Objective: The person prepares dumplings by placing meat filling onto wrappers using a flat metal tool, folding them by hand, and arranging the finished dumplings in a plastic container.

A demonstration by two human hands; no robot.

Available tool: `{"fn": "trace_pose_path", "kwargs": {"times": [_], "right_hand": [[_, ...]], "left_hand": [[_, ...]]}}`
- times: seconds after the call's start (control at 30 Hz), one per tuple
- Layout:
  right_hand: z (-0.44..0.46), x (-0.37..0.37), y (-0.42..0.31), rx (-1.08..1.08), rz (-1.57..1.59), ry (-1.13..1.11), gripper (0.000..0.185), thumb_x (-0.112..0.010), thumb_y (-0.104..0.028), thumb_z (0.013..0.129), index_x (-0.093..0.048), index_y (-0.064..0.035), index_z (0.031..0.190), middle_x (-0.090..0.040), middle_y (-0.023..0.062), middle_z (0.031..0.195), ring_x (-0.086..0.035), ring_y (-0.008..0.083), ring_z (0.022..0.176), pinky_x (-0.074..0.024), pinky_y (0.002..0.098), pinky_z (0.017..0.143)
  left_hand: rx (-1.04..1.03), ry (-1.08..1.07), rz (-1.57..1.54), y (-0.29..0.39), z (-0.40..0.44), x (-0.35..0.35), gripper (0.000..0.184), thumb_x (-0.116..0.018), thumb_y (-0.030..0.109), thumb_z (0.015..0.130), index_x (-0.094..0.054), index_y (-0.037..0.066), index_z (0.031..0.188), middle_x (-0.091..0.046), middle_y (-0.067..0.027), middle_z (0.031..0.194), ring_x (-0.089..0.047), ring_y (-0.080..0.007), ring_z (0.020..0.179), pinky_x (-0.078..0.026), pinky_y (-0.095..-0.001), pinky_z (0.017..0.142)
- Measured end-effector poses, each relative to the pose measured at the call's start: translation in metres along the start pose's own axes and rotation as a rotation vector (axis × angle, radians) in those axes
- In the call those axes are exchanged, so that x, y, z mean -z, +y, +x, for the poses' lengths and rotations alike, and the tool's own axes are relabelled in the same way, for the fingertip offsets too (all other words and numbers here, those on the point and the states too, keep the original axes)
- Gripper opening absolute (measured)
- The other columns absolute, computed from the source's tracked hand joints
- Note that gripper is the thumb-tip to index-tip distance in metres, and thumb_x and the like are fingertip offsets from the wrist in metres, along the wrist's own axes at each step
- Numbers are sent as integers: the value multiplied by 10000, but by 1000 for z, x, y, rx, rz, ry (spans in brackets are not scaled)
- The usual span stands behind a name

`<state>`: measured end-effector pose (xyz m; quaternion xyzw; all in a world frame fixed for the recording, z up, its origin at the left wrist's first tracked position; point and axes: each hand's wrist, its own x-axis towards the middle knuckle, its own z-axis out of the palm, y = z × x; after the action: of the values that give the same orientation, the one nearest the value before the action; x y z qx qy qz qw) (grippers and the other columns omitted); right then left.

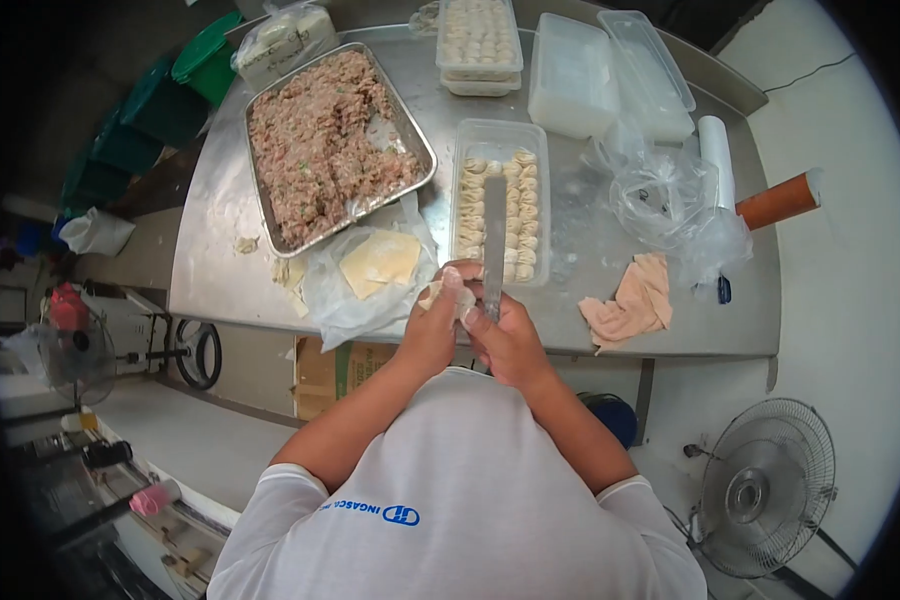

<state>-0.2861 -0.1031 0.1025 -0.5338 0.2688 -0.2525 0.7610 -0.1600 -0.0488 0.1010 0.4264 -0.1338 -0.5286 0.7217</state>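
Note:
My left hand (pixel 434 318) is closed around a small pale dough wrapper (pixel 464 296) near the table's front edge. My right hand (pixel 506 338) meets it, fingers closed on a flat metal spatula (pixel 495 230) that points away from me, and its thumb touches the wrapper. Behind the hands, rows of folded dumplings (pixel 526 205) fill part of a clear plastic box (pixel 458 150); the spatula blade overlaps them in view. To the left, a metal tray (pixel 429 160) holds ground meat filling (pixel 320 140). Square wrappers (pixel 381 262) lie on a plastic sheet (pixel 328 300) just left of my hands.
Stacked boxes of dumplings (pixel 478 40) stand at the back, beside translucent containers (pixel 573 75). On the right are clear plastic bags (pixel 660 200), a white roll (pixel 714 160), a brown tube (pixel 778 200) and a peach cloth (pixel 632 303). A fan (pixel 765 488) stands right of the table.

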Motion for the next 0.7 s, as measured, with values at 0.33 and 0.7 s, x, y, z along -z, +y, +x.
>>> {"fn": "trace_pose_path", "kwargs": {"times": [0.33, 0.7], "right_hand": [[42, -12, 25, -7, 180, 342, 276, -698, -184, 945, -580, -53, 1157, -572, -33, 848, -458, 27, 598, -355, 204, 483], [63, 118, 34, 87, -128, 553, 360, -731, -124, 909, -584, -22, 1221, -562, -18, 864, -505, 47, 709, -430, 206, 616]], "left_hand": [[-352, -446, 865, 44, 60, 48, 279, -705, 19, 870, -673, 8, 1146, -621, -103, 1124, -627, -225, 985, -517, -315, 830], [-504, -429, 1251, 6, 222, -14, 337, -752, -52, 729, -707, 33, 1052, -689, -137, 1086, -673, -316, 1029, -541, -363, 897]]}}
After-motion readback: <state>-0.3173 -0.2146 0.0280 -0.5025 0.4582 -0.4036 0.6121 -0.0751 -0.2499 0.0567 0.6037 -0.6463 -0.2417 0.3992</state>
